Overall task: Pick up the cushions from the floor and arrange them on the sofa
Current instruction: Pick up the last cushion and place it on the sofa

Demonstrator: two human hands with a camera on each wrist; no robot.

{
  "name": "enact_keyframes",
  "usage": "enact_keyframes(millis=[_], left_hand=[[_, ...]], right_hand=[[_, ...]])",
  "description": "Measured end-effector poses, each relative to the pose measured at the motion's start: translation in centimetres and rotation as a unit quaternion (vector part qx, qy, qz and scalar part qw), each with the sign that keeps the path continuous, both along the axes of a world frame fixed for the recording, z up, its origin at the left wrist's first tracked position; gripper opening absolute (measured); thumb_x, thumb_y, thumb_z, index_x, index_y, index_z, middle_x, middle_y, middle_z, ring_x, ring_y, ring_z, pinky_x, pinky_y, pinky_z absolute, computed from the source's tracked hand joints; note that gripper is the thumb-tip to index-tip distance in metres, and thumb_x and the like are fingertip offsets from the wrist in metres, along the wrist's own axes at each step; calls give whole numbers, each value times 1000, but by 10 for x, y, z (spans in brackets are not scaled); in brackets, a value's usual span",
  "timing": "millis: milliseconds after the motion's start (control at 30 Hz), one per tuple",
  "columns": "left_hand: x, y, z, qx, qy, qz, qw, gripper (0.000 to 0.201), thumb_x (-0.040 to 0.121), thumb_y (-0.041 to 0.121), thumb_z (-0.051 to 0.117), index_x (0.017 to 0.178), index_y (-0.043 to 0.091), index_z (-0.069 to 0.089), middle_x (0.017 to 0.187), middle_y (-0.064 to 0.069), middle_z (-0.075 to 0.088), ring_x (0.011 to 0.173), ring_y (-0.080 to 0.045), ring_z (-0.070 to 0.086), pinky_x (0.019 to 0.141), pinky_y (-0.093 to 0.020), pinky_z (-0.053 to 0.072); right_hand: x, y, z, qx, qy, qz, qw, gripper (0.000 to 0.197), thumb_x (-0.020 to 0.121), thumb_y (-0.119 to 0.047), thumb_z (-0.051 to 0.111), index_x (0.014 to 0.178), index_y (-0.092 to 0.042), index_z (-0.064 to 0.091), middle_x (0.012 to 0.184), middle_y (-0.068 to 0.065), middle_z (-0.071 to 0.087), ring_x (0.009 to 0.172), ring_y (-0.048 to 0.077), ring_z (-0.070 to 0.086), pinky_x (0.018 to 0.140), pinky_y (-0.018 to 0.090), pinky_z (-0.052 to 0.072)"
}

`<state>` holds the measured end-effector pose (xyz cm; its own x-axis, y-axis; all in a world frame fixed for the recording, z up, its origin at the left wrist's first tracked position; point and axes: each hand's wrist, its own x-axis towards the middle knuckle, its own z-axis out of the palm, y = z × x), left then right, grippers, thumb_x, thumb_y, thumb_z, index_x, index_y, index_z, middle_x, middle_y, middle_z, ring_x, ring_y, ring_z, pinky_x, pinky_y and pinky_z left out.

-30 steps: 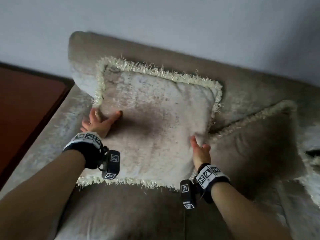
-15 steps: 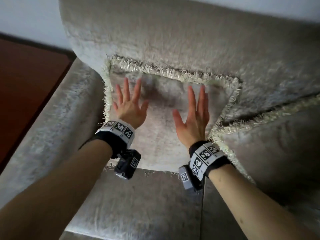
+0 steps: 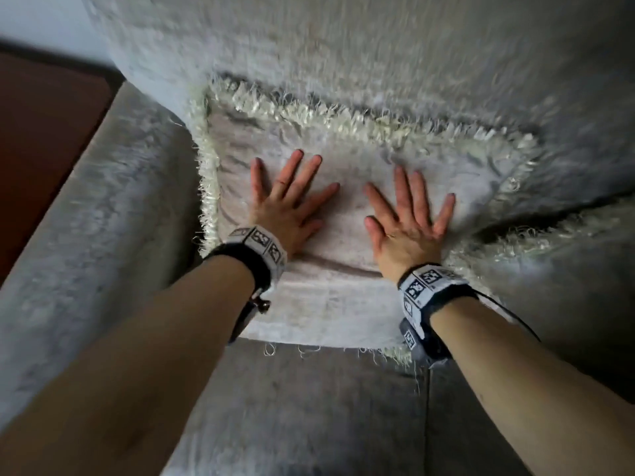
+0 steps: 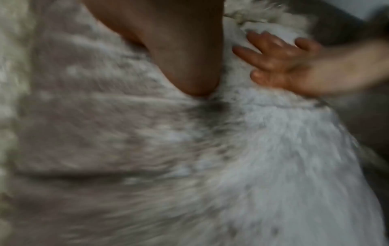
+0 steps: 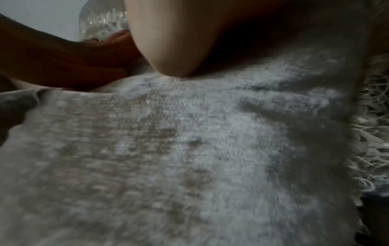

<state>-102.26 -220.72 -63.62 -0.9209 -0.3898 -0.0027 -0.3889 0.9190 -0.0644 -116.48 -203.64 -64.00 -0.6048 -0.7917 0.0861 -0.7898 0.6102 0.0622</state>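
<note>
Pale fringed cushion (image 3: 343, 207) in the middle of the frame, leaning against the sofa (image 3: 378, 63) back, left hand (image 3: 285, 207) and right hand (image 3: 405, 228) flat on its front, fingers spread, grip wide, holding nothing, second cushion (image 3: 567, 269) just beside at right, touching it.

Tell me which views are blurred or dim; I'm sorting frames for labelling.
Head view: both hands sharp, left hand and right hand flat on the cushion; sofa back smeared by motion. Left wrist view: cushion pile and right hand soft, streaked. Right wrist view: dim, left side in shadow, fringe clearer.
</note>
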Motion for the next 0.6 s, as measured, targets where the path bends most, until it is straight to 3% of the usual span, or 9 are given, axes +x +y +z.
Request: enact_keyframes(millis=[67, 133, 233, 300, 333, 400, 467, 533, 600], left_hand=[[11, 1, 15, -10, 34, 41, 999, 65, 89, 57, 45, 149, 43, 25, 162, -10, 15, 148, -37, 13, 107, -74, 9], [18, 5, 31, -36, 88, 56, 994, 63, 92, 51, 42, 151, 41, 22, 162, -11, 14, 148, -40, 12, 106, -75, 11], [17, 28, 52, -55, 199, 80, 975, 61, 96, 33, 43, 153, 31, 20, 161, -12, 15, 148, -37, 14, 109, -73, 6], [24, 47, 35, -10, 231, 109, 967, 62, 95, 31, 42, 153, 29, 20, 161, -13, 15, 148, -36, 12, 110, -68, 1], [32, 53, 16, 20, 200, 118, 972, 61, 96, 34, 39, 153, 31, 19, 162, -11, 12, 149, -35, 10, 112, -67, 0], [60, 51, -24, 83, 48, 119, 988, 58, 99, 40, 33, 152, 42, 11, 163, 1, 0, 150, -28, 0, 113, -67, 8], [85, 29, -56, 94, -111, 126, 981, 55, 102, 42, 24, 150, 50, -3, 161, 15, -15, 150, -22, -11, 114, -64, 10], [94, 14, -57, 101, -147, 99, 979, 59, 101, 36, 27, 150, 47, -5, 162, 13, -11, 151, -26, -7, 116, -61, 10], [89, 20, -34, 74, -81, 75, 991, 62, 90, 22, 45, 150, 29, 31, 159, -7, 27, 144, -39, 27, 107, -62, 30]], right_hand=[[15, 4, 16, -54, 2, -61, 997, 59, 99, -51, 33, 154, -43, 13, 166, 3, -3, 152, 30, -5, 115, 68, 0], [40, 0, 36, -136, -14, -77, 988, 63, 99, -45, 36, 156, -35, 11, 165, 9, 0, 151, 34, -2, 115, 66, 3], [85, -5, 44, -260, -13, 0, 965, 64, 99, -33, 38, 155, -32, 8, 162, 13, 3, 151, 30, 7, 117, 56, -4], [108, 1, 15, -237, -30, 54, 970, 63, 98, -32, 40, 154, -33, 10, 161, 13, 4, 151, 29, 11, 117, 55, -3], [111, 11, -11, -181, -35, 57, 981, 62, 98, -36, 41, 154, -34, 15, 162, 10, 4, 152, 26, 9, 118, 56, 0], [98, 40, -60, -16, -66, 37, 997, 61, 95, -48, 43, 153, -38, 24, 165, -1, 1, 152, 19, 1, 117, 60, 6], [77, 56, -75, 69, -89, 21, 993, 60, 91, -48, 44, 150, -39, 33, 164, -5, 10, 151, 21, 7, 114, 64, 10], [71, 53, -61, 38, -101, 6, 994, 58, 85, -35, 49, 142, -29, 47, 155, 3, 35, 144, 28, 29, 110, 63, 25], [94, 51, -38, -118, -119, -22, 986, 37, 78, -20, 60, 114, -14, 67, 120, 11, 62, 111, 29, 56, 88, 46, 53]])
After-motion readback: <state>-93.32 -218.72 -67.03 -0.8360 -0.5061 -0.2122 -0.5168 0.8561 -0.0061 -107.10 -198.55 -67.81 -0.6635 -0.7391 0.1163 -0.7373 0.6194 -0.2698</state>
